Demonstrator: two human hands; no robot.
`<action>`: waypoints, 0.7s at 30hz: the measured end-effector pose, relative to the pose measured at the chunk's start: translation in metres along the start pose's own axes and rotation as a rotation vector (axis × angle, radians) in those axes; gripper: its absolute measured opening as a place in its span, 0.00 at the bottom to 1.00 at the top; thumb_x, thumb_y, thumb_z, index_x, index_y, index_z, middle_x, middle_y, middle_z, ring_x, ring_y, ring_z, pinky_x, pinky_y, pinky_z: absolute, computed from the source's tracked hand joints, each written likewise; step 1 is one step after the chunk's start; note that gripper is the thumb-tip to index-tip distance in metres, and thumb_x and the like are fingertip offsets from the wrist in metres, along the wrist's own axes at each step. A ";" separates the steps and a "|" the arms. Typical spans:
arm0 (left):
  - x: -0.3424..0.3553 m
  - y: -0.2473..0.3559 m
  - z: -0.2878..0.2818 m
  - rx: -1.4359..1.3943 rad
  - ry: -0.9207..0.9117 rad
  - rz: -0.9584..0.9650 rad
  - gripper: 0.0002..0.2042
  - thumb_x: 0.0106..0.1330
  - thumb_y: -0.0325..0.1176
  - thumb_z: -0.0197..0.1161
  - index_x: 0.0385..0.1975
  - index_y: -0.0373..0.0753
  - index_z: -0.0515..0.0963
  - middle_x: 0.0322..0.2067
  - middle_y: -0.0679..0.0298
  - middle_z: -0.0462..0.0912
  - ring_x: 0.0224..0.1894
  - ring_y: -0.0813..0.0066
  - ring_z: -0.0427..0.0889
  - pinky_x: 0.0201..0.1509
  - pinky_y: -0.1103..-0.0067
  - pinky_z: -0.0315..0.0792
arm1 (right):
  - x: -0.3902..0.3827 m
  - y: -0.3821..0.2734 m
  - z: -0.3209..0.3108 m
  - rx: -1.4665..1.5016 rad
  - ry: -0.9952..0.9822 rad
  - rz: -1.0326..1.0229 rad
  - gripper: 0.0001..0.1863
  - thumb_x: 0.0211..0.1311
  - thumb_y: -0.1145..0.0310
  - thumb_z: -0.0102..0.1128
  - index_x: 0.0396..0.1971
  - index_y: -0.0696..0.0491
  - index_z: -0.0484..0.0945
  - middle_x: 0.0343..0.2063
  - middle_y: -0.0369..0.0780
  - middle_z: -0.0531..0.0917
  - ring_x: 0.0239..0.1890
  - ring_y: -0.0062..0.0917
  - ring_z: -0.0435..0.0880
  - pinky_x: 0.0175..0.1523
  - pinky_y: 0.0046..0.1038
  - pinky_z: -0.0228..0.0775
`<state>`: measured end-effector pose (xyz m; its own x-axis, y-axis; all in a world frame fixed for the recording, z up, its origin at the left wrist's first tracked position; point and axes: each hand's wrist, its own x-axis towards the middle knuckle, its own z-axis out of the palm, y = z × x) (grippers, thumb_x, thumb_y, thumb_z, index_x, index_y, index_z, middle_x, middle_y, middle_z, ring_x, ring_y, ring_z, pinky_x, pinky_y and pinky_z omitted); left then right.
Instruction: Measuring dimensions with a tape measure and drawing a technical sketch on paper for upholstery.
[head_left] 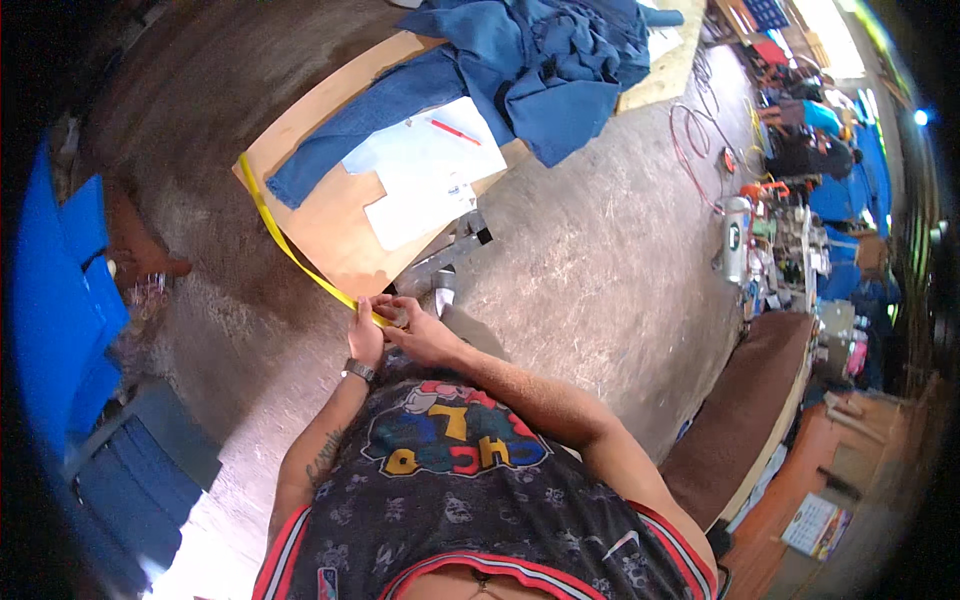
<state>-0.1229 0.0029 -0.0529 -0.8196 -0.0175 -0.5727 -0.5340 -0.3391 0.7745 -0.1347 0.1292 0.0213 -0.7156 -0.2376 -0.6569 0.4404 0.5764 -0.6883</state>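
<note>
Your dark patterned top (pixel 465 510), trimmed in red and white, fills the bottom of the frame, and your forearms reach up from either side of it to the centre. A wristwatch (pixel 358 370) sits on your left wrist. Your two hands are together just left of centre, by the nearest corner of the table. Your left hand (pixel 367 333) is nearly closed, its thumb and fingers clamped on the near end of the yellow tape (pixel 287 242). Your right hand (pixel 424 334) is half curled, its fingertips meeting the left ones at that same end (whether they pinch the tape too, you cannot tell from here).

From your fingers the tape bows toward the upper left, following the left edge of the tan tabletop (pixel 325 235) to its far left corner. White paper (pixel 412 205) lies on the board near the centre top, with a red pen (pixel 455 132) on its upper part. Beyond and partly beside the paper, blue cloth (pixel 565 75) spreads along the board and bunches up at the top of the frame. Farther off, loops of hose (pixel 690 145) lie on the floor at upper right, near a silver tank (pixel 735 242).
</note>
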 end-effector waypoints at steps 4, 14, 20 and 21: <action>0.006 -0.007 0.020 -0.054 0.127 -0.055 0.25 0.69 0.51 0.36 0.32 0.36 0.76 0.20 0.66 0.74 0.21 0.80 0.70 0.25 0.84 0.66 | 0.013 0.011 -0.040 -0.173 -0.171 -0.103 0.33 0.57 0.57 0.52 0.54 0.64 0.54 0.42 0.59 0.73 0.47 0.46 0.74 0.51 0.35 0.65; -0.026 -0.027 0.082 -0.071 0.346 0.003 0.27 0.68 0.53 0.36 0.39 0.32 0.73 0.27 0.61 0.78 0.29 0.75 0.76 0.34 0.82 0.69 | 0.029 0.055 -0.090 -0.591 -0.450 -0.607 0.29 0.60 0.56 0.48 0.56 0.57 0.56 0.50 0.56 0.65 0.51 0.46 0.70 0.55 0.35 0.62; -0.036 -0.024 0.095 0.020 0.371 -0.082 0.27 0.68 0.52 0.37 0.40 0.31 0.73 0.29 0.61 0.78 0.30 0.76 0.76 0.35 0.82 0.70 | 0.031 0.073 -0.096 -0.248 -0.460 -0.342 0.30 0.60 0.57 0.48 0.54 0.62 0.55 0.47 0.58 0.69 0.48 0.48 0.72 0.51 0.37 0.65; -0.036 -0.032 0.097 0.015 0.387 -0.081 0.27 0.68 0.52 0.37 0.40 0.31 0.73 0.29 0.61 0.78 0.30 0.76 0.76 0.35 0.82 0.70 | 0.032 0.079 -0.093 -0.237 -0.450 -0.344 0.31 0.60 0.58 0.49 0.54 0.64 0.53 0.45 0.57 0.71 0.47 0.47 0.73 0.51 0.36 0.65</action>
<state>-0.0971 0.1057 -0.0310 -0.6371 -0.3457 -0.6889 -0.5992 -0.3400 0.7248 -0.1737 0.2396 -0.0253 -0.4732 -0.7181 -0.5103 0.0556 0.5537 -0.8308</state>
